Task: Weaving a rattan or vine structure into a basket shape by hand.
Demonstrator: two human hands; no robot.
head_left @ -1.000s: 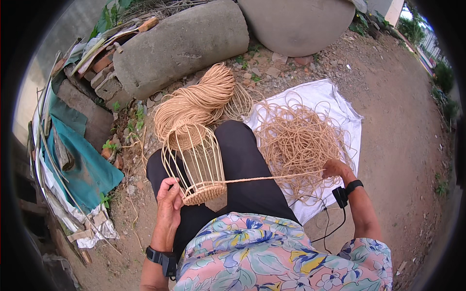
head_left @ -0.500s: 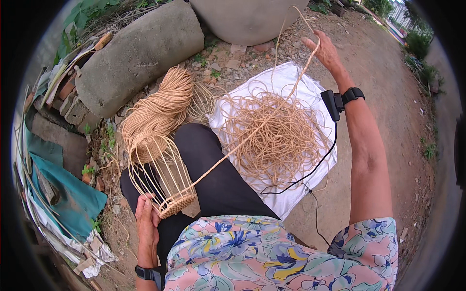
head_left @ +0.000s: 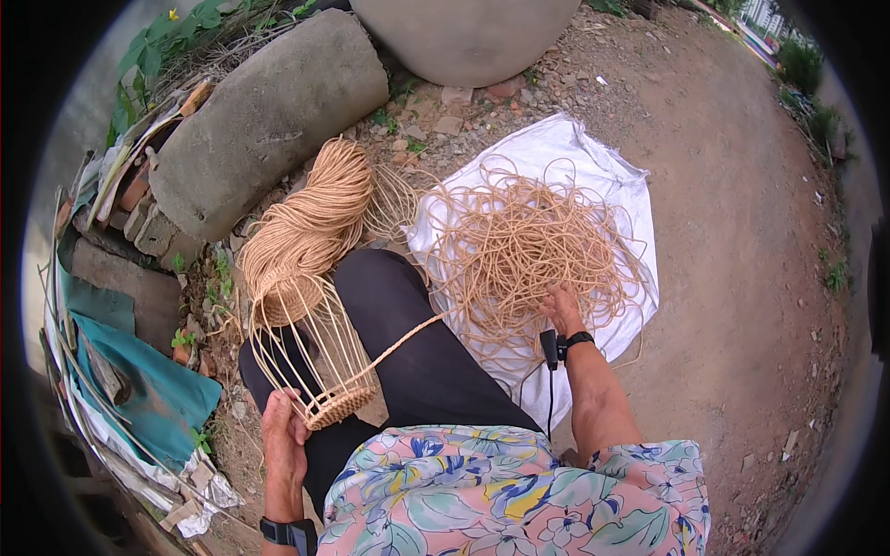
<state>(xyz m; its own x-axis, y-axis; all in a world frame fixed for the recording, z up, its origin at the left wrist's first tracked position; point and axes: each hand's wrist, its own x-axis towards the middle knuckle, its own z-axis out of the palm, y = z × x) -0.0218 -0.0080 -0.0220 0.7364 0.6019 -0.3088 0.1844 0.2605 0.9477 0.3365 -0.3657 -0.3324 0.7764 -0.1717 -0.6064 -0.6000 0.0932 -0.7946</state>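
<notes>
My left hand [head_left: 284, 431] is closed on the rim of a half-woven basket [head_left: 341, 406] resting across my left thigh. Its pale upright stakes are bare between the woven band near me and a round woven part [head_left: 287, 298] at the far end. From the band a twisted cord [head_left: 408, 338] runs over my right thigh to a loose tangle of tan cord [head_left: 519, 246]. My right hand [head_left: 562, 306] is low over the near right side of this tangle. Its fingers are bent among the strands, and whether they grip one is unclear.
The tangle lies on a white sheet [head_left: 635, 199]. A thick skein of tan cord [head_left: 315, 208] sits beyond the basket, with thin loops beside it. Farther off are a concrete cylinder [head_left: 269, 120] and a large rounded grey object [head_left: 468, 37]. Teal cloth [head_left: 153, 389] and rubble line the left.
My right hand has come down and toward me, from far out at the upper right to the tangle. The raised strand has dropped. My left hand and the basket have barely moved.
</notes>
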